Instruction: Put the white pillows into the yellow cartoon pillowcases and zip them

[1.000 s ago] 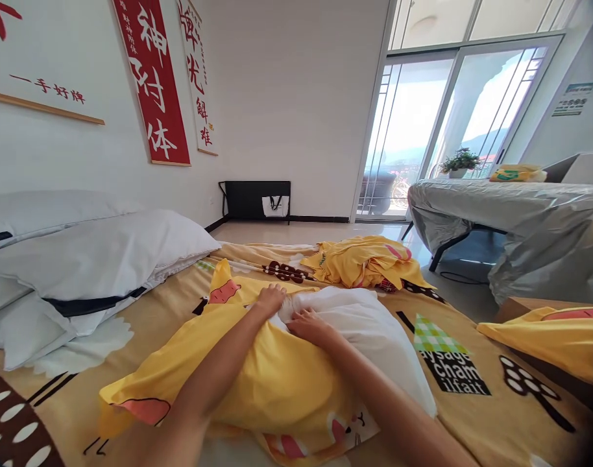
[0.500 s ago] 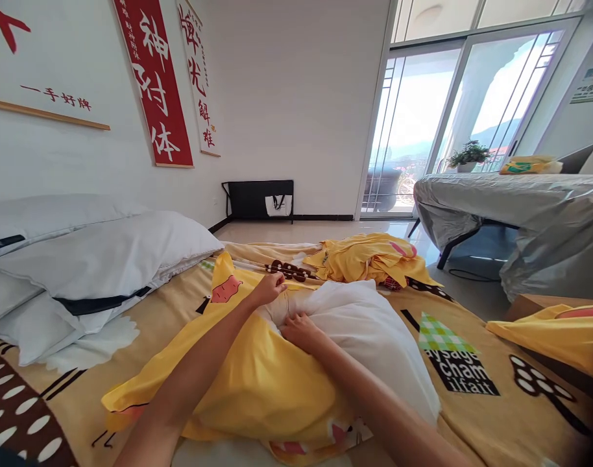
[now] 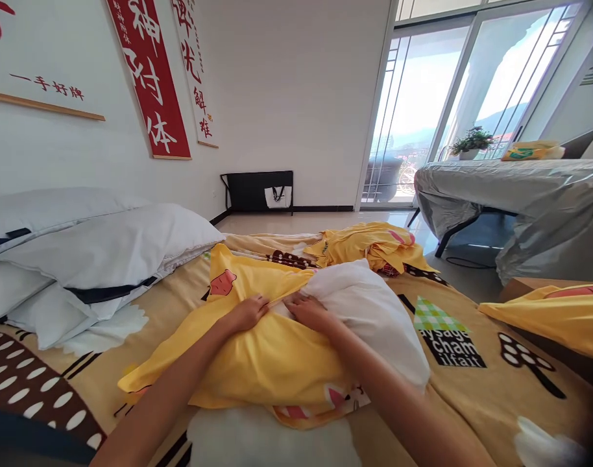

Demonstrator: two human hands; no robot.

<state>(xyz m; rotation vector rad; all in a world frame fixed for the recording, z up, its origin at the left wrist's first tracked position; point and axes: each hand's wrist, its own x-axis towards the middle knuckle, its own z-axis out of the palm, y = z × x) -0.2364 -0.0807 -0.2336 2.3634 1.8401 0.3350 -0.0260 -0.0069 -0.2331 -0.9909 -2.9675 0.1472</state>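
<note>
A white pillow (image 3: 374,318) lies partly inside a yellow pillowcase (image 3: 272,363) with pink printed figures. Its bare right part sticks out of the case's opening. My left hand (image 3: 248,312) is closed on the pillowcase close to the edge of that opening, fingertips pointing right. Just to its right, my right hand (image 3: 309,311) grips the pillow at the opening, its fingers pressed into the white cloth. A small dip of white shows between the two hands. The part of the pillow within the case is hidden.
Several white pillows (image 3: 121,250) are piled at the left. Crumpled yellow cloth (image 3: 369,245) lies beyond the pillow on the patterned tan blanket (image 3: 452,402). At the right are more yellow cloth (image 3: 554,318) on a cardboard box and a table under plastic sheeting (image 3: 520,181).
My left hand has come down and left, lowering the pillowcase edge it held raised. The far side of the case now reaches further right over the pillow. My right hand stays at the opening.
</note>
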